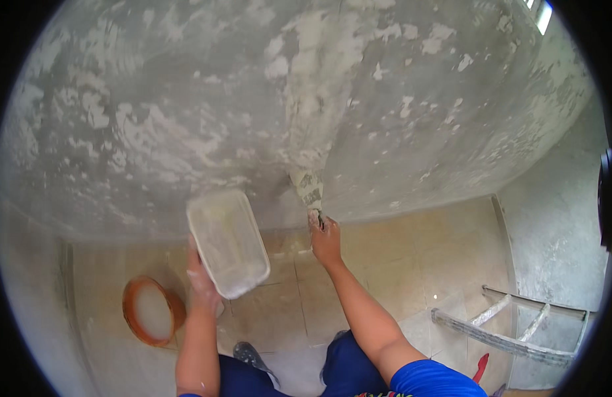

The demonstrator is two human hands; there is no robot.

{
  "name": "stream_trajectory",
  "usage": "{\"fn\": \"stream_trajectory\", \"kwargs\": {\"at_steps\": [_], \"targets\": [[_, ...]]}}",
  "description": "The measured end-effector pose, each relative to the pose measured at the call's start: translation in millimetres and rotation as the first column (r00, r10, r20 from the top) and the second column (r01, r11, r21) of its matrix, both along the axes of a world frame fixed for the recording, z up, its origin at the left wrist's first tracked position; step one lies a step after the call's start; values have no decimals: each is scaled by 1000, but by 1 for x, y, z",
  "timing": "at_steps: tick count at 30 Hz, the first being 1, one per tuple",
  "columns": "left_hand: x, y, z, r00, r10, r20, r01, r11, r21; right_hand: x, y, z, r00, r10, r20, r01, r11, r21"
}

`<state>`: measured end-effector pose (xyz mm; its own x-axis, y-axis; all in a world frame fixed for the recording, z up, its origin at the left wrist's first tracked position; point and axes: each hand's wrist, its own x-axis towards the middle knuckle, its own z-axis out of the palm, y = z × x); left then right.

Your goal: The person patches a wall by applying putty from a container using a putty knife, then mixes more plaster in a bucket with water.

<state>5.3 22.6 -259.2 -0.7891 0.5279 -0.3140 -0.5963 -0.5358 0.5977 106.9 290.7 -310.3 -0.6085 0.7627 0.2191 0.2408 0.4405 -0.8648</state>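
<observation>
Okay, far left near the floor edge, an orange bucket (176, 309) is standing on the tiled floor (385, 258), with whitish liquid showing inside. Just right of it, the left hand (201, 278) is clamping the left side of a pale rectangular tub (258, 243), which is tilting and facing up toward the head; whitish smears are showing inside, but exactly how much paste is left, can't tell. Near, between the forearms, a dark speckled shoe (250, 355) is showing.

Centre, the right hand (326, 238) is closing round the handle of a putty knife (311, 192), blade pointing far, at the low part of the patchy grey wall (207, 106). Blade is lying at or just off the surface; firm contact, can't tell. A pale vertical band (322, 79) is running up the wall right beyond it.

Step in hand is probably looking like smoothing filler along that band's lower end. Next move is likely calling for a flat, even blade angle against the wall, with the tub staying close for reloading.

Right, near, a paint-spattered ladder (494, 339) is lying low over the floor; a red item (480, 368) is showing just nearer.
</observation>
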Motion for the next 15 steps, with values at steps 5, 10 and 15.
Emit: {"fn": "stream_trajectory", "kwargs": {"at_steps": [5, 10, 15], "targets": [[-36, -19, -32, 977, 48, -209, 4, 970, 243, 3, -18, 28, 977, 182, 113, -121, 903, -413], [-24, 7, -8, 964, -14, -264, 75, 972, 223, 30, -28, 80, 954, 279, -110, -300, 900, -317], [-14, 2, 13, 952, -48, -303, 62, 997, 39, 53, -64, 109, 886, 430, -172, -459, 863, -210]]}}
